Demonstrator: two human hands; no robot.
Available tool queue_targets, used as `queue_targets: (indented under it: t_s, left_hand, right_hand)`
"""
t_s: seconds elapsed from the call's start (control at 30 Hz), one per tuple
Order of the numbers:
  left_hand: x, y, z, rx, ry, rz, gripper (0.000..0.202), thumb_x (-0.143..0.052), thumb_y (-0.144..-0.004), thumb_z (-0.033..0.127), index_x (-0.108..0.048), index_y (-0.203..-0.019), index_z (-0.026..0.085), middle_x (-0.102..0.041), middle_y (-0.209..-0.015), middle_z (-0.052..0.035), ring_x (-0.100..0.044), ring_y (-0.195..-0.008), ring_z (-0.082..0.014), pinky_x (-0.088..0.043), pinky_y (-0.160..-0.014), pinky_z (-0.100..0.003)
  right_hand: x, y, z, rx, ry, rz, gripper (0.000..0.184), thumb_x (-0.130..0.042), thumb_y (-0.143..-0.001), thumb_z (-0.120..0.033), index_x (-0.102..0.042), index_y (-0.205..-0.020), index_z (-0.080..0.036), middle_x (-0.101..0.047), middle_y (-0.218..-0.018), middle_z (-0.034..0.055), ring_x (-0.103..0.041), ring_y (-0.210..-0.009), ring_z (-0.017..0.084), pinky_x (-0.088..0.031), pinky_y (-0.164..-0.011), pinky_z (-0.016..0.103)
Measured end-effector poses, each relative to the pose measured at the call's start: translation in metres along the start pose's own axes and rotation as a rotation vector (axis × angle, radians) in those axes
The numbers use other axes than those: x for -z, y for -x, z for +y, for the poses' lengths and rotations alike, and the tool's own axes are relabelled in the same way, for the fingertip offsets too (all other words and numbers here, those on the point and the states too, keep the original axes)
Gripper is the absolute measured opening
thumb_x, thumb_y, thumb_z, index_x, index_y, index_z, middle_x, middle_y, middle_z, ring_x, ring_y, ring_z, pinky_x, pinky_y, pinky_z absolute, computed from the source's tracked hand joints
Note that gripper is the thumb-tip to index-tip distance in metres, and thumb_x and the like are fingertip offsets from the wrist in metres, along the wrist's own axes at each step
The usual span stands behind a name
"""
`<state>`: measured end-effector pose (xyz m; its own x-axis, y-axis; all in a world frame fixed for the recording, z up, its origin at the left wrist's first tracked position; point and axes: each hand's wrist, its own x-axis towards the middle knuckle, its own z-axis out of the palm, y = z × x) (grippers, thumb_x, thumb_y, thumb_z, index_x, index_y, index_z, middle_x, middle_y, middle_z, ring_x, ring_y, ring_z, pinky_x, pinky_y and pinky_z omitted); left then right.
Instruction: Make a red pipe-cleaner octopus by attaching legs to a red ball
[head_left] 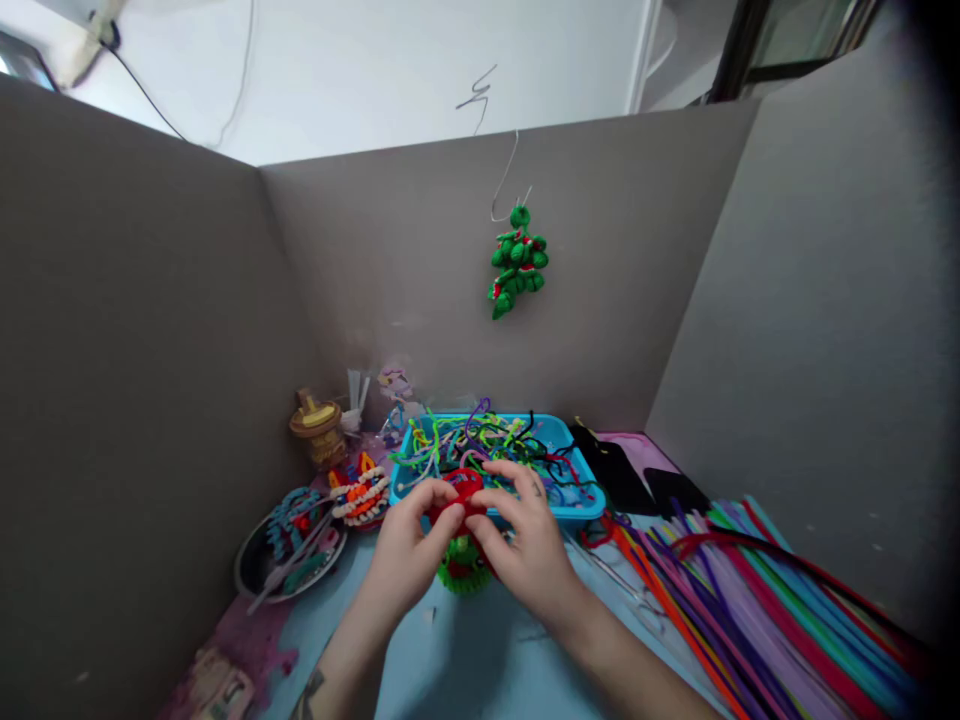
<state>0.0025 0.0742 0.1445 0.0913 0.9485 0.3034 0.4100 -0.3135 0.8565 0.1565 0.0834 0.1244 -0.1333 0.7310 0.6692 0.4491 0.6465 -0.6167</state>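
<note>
Both hands meet over the middle of the table, pinching a red pipe-cleaner piece (461, 492) that is bent into a loop. My left hand (409, 545) grips its left side with thumb and fingers closed. My right hand (525, 540) pinches the right side. Just under the hands sits a fuzzy green pipe-cleaner shape (461, 570) with bits of red, partly hidden by my fingers; I cannot tell if it joins the red piece.
A blue tray (581, 505) of tangled pipe cleaners lies right behind the hands. Long straight pipe cleaners (750, 610) fan out at right. A metal bowl (251, 575) with craft bits stands at left. A green ornament (517, 265) hangs on the grey cardboard wall.
</note>
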Motion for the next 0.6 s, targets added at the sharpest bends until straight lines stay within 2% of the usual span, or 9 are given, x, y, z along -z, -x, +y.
queue_targets:
  t_s: [0.1,0.2,0.33,0.5,0.6]
  left_hand:
    - [-0.002,0.003,0.007,0.016,0.038,-0.019,0.012,-0.049,-0.084,0.028,-0.054,-0.080,0.017,-0.058,-0.074,-0.0010,-0.056,-0.070,-0.0149,-0.045,-0.065,-0.025]
    - [-0.001,0.007,0.016,-0.044,-0.073,-0.017,0.012,-0.050,-0.084,0.025,-0.055,-0.076,0.018,-0.059,-0.072,-0.0010,-0.055,-0.068,-0.0149,-0.043,-0.064,-0.024]
    - [0.000,0.011,0.025,-0.139,-0.208,0.045,0.013,-0.053,-0.082,0.022,-0.054,-0.069,0.018,-0.060,-0.070,-0.0013,-0.055,-0.068,-0.0156,-0.041,-0.064,-0.024]
    - [-0.002,0.014,0.027,-0.196,-0.220,0.057,0.014,-0.054,-0.082,0.018,-0.053,-0.067,0.019,-0.059,-0.068,-0.0001,-0.054,-0.065,-0.0146,-0.041,-0.061,-0.023]
    - [-0.009,0.017,0.025,-0.250,-0.185,0.104,0.014,-0.053,-0.083,0.017,-0.053,-0.069,0.019,-0.059,-0.068,0.0003,-0.055,-0.066,-0.0140,-0.042,-0.062,-0.023]
  right_hand:
    - [-0.001,0.001,-0.002,0.019,0.016,0.007,0.012,-0.057,-0.082,-0.014,-0.065,-0.078,-0.022,-0.052,-0.112,0.0079,-0.046,-0.111,0.026,-0.038,-0.093,0.042]
    - [0.003,0.000,-0.004,0.047,0.006,0.007,0.016,-0.053,-0.081,-0.009,-0.062,-0.074,-0.020,-0.051,-0.110,0.0075,-0.047,-0.108,0.024,-0.039,-0.092,0.041]
    - [0.009,0.001,-0.009,0.129,0.036,0.005,0.014,-0.051,-0.078,-0.007,-0.059,-0.075,-0.019,-0.048,-0.109,0.0079,-0.045,-0.107,0.024,-0.038,-0.093,0.042]
    - [0.013,0.001,-0.016,0.161,0.069,0.005,0.014,-0.048,-0.076,-0.005,-0.055,-0.075,-0.018,-0.047,-0.106,0.0085,-0.045,-0.104,0.024,-0.039,-0.091,0.043]
    - [0.013,0.002,-0.019,0.146,0.090,0.036,0.014,-0.047,-0.075,-0.004,-0.051,-0.071,-0.017,-0.047,-0.102,0.0088,-0.046,-0.101,0.024,-0.040,-0.088,0.042]
